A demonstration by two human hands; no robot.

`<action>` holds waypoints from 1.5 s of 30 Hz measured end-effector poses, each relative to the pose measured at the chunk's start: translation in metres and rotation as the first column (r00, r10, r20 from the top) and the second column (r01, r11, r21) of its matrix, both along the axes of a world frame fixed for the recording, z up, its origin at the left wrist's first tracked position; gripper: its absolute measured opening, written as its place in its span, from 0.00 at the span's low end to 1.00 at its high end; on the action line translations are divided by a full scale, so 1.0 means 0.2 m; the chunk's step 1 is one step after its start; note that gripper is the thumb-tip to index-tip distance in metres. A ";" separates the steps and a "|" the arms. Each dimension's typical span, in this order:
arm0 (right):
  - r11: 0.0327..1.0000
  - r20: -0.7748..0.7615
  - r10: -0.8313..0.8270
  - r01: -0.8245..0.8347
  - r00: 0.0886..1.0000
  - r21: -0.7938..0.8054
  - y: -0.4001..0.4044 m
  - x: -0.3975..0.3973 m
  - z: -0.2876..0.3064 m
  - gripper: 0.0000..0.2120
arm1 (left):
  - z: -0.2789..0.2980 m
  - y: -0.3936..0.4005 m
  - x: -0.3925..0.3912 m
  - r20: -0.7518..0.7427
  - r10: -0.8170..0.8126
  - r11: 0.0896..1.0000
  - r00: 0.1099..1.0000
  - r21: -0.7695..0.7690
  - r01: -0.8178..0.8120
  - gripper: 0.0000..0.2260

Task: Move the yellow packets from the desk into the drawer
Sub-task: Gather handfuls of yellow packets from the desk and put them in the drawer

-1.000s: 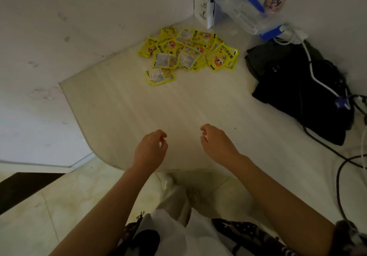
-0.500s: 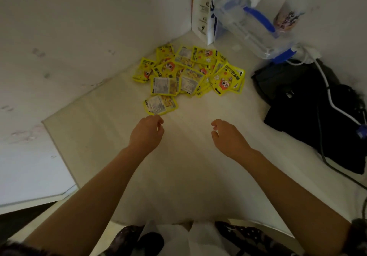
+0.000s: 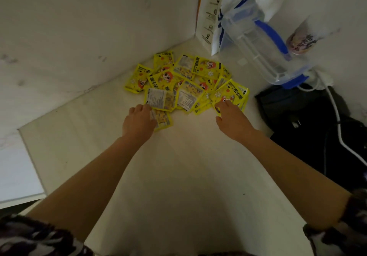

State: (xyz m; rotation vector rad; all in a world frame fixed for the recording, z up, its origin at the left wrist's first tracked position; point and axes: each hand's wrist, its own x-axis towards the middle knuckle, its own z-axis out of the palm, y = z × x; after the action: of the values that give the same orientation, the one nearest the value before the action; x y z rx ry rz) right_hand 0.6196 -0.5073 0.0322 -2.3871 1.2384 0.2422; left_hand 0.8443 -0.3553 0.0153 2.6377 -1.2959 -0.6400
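A heap of several yellow packets [image 3: 186,79] lies in the far corner of the pale desk [image 3: 178,172]. One packet [image 3: 163,119] lies alone at the near edge of the heap. My left hand [image 3: 139,122] rests over that packet's left part, with its fingertips reaching the packet behind it. My right hand [image 3: 232,120] touches the rightmost packet [image 3: 228,92] with its fingertips, thumb spread to the left. Neither hand has lifted a packet. No drawer is in view.
A white wall runs along the desk's left side. A white paper bag [image 3: 208,17], a clear plastic container with blue handle [image 3: 258,45] and a printed cup [image 3: 299,42] stand at the back. A black bag [image 3: 317,128] with a white cable [image 3: 337,120] fills the right.
Both hands moved forward across the desk from its near part to the heap and now touch packets. The view leaned in closer to the corner.
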 end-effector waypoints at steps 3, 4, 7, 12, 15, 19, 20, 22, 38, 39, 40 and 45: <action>0.995 -0.031 0.053 -0.055 0.998 -0.079 -0.12 0.02 0.00 0.23 | -0.04 -0.02 -0.01 0.015 0.022 1.000 1.000 0.014 -0.022 0.21; 0.990 -0.037 0.083 -0.086 0.996 -0.107 -0.16 0.03 -0.01 0.24 | -0.05 -0.02 -0.01 0.027 0.024 1.000 0.999 0.010 -0.024 0.21; 0.969 -0.097 0.168 -0.182 0.981 -0.165 -0.24 0.06 -0.04 0.28 | -0.06 -0.02 -0.01 0.070 0.009 1.000 0.997 0.023 -0.011 0.23; 0.942 -0.232 0.172 -0.229 0.957 -0.246 -0.30 0.08 -0.08 0.28 | -0.08 0.00 0.01 0.101 -0.026 0.997 0.995 0.068 0.019 0.30; 0.940 -0.266 0.145 -0.217 0.953 -0.262 -0.31 0.09 -0.09 0.24 | -0.07 0.00 0.02 0.098 -0.037 0.995 0.994 0.092 0.028 0.29; 0.939 -0.281 0.149 -0.225 0.948 -0.260 -0.30 0.07 -0.09 0.23 | -0.07 0.02 0.03 0.073 -0.042 0.993 0.996 0.111 0.034 0.26; 0.939 -0.280 0.149 -0.225 0.948 -0.260 -0.31 0.07 -0.09 0.22 | -0.07 0.03 0.03 0.065 -0.040 0.994 0.997 0.107 0.033 0.26; 0.939 -0.280 0.139 -0.217 0.950 -0.267 -0.30 0.07 -0.09 0.22 | -0.06 0.04 0.03 0.052 -0.040 0.995 0.998 0.091 0.036 0.27; 0.920 -0.158 0.326 -0.351 0.932 -0.172 -0.29 0.19 0.00 0.24 | 0.02 -0.06 0.19 -0.054 -0.242 0.970 0.969 -0.003 0.242 0.21; 0.917 -0.152 0.338 -0.361 0.929 -0.171 -0.29 0.22 0.00 0.24 | 0.02 -0.09 0.21 -0.036 -0.250 0.968 0.968 0.000 0.250 0.21; 0.912 -0.150 0.348 -0.371 0.925 -0.172 -0.30 0.26 0.00 0.23 | 0.03 -0.12 0.23 -0.024 -0.252 0.968 0.967 0.002 0.253 0.21; 0.857 -0.193 0.449 -0.482 0.872 -0.183 -0.31 0.41 0.01 0.18 | 0.04 -0.27 0.25 0.011 -0.314 0.949 0.949 0.033 0.313 0.24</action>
State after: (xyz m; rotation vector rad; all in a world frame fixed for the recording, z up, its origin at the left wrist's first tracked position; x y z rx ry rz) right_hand 0.7012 -0.5684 0.0333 -2.8943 0.7467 0.4498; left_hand 0.8949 -0.4099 0.0226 2.4831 -1.7440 -0.6841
